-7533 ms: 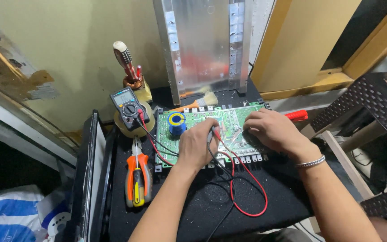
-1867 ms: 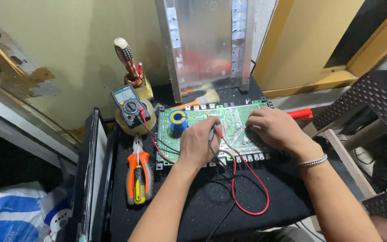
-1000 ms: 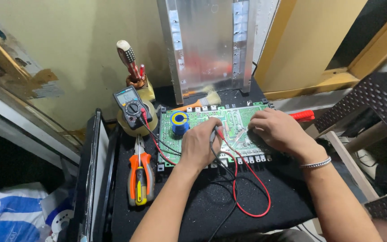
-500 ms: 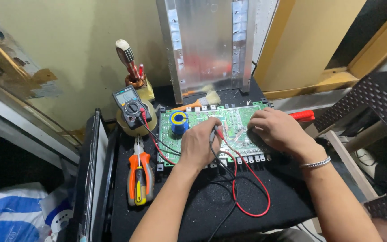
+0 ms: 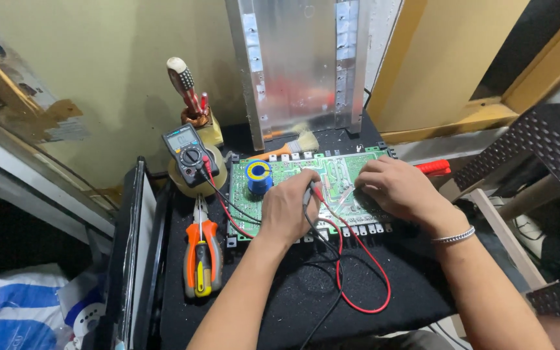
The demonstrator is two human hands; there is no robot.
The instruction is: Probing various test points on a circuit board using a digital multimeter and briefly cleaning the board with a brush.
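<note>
- Circuit board (image 5: 332,188), green, flat on the black surface (image 5: 293,291), below the tall metal panel (image 5: 303,65).
- Left hand (image 5: 290,210) over the board's near left part, fingers closed around a probe (image 5: 308,192), tip down on the board.
- Right hand (image 5: 400,191) on the board's right part, fingers curled palm-down; what sits under them, cannot tell.
- Red lead (image 5: 364,285) and black lead (image 5: 322,304) looping off the near edge of the board across the surface, both running back toward the meter (image 5: 189,155).
- Meter propped just left of the board, dial facing up.
- Blue and yellow ring-shaped part (image 5: 258,176) at the board's left end.
- Orange-handled pliers (image 5: 201,256) left of the board, well clear of both hands.
- Brush (image 5: 290,148) behind the board; red handle (image 5: 434,167) just past the right hand.
</note>
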